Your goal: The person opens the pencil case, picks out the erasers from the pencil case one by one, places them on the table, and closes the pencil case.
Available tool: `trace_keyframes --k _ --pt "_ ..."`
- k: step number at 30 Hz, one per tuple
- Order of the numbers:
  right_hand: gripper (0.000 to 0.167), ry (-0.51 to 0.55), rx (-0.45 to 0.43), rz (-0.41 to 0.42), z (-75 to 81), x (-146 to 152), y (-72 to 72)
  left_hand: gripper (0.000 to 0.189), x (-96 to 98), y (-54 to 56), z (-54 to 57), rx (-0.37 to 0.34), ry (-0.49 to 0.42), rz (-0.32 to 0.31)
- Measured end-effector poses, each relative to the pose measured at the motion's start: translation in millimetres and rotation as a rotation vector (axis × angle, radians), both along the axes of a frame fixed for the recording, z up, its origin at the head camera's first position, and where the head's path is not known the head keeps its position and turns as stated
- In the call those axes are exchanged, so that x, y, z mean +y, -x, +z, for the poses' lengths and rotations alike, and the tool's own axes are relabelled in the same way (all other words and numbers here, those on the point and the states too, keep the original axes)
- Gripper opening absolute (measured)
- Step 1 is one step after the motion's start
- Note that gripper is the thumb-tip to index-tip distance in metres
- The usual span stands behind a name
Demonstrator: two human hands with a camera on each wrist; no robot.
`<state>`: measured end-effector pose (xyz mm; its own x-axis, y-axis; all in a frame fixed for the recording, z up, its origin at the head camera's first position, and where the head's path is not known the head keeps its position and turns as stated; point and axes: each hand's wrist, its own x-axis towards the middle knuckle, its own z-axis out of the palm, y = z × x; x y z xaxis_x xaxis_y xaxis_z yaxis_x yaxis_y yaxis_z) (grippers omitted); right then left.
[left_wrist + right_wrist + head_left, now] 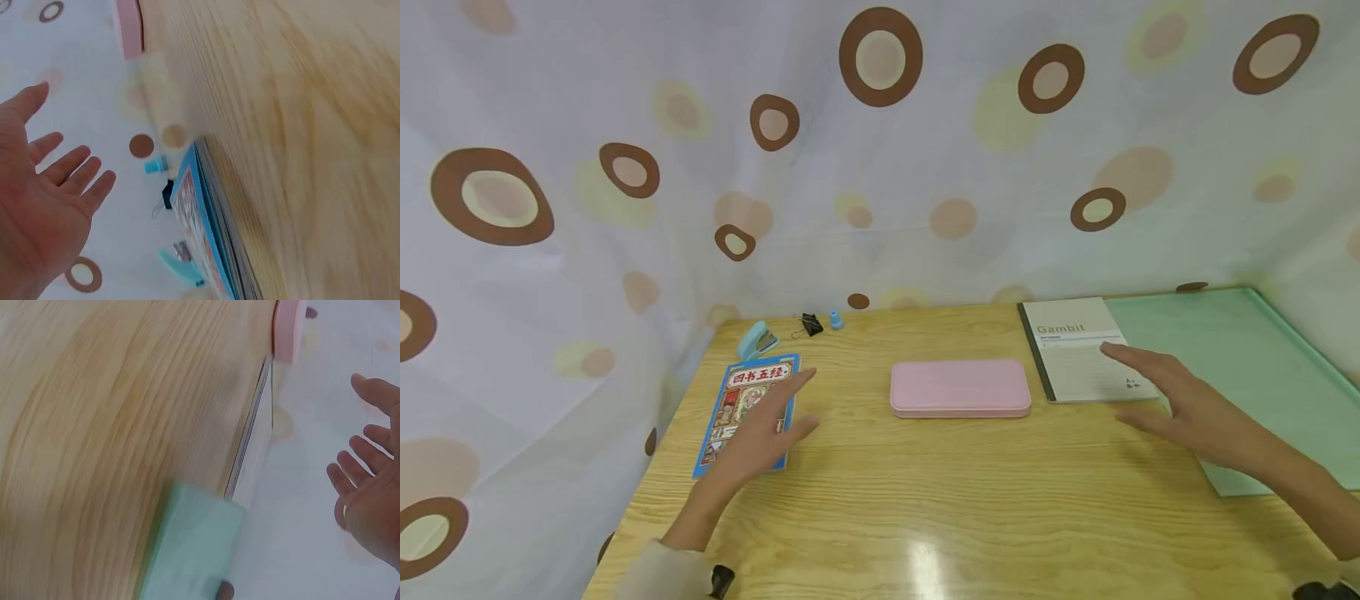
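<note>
My left hand (758, 433) hovers over a blue-bordered book (718, 429) at the table's left, fingers extended and holding nothing. In the left wrist view its palm (44, 219) shows bare, with the book's page edges (225, 219) to the right of it. On the other side, my right hand (1195, 408) is held above the lower right of a white "Gambit" notebook (1075, 350) and the green mat (1285, 392), its fingers spread and nothing in them. Between the hands lies a closed pink pencil case (960, 387).
Behind the book sit a light blue stapler (756, 340), a black binder clip (811, 324) and a small blue conical object (836, 320). A dotted curtain (925, 167) hangs along the back and left of the wooden table (865, 517).
</note>
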<state>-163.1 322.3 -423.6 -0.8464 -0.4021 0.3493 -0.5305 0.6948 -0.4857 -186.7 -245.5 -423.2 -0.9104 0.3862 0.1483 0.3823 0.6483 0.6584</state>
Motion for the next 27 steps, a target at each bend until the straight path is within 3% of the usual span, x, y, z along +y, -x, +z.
trace_keyframes --k 4,10,16,21,27 --pt "0.079 0.057 -0.068 0.001 3.0 -20.7 -0.3 0.072 19.0 7.8 -8.6 -0.066 -0.014 -0.032" --pt "0.065 0.142 -0.113 0.085 -1.5 -54.6 4.4 0.075 43.3 19.8 -21.9 -0.132 -0.023 -0.029" --pt "0.057 0.152 -0.2 0.157 -7.7 -88.8 13.1 0.079 66.4 37.9 -32.0 -0.184 -0.006 -0.041" --pt "0.053 0.133 -0.206 0.198 -8.6 -113.2 24.6 0.089 82.5 51.6 -36.1 -0.196 0.058 -0.089" --pt "0.045 0.091 -0.133 0.254 -13.4 -137.3 43.0 0.098 97.7 63.0 -39.4 -0.184 0.107 -0.177"
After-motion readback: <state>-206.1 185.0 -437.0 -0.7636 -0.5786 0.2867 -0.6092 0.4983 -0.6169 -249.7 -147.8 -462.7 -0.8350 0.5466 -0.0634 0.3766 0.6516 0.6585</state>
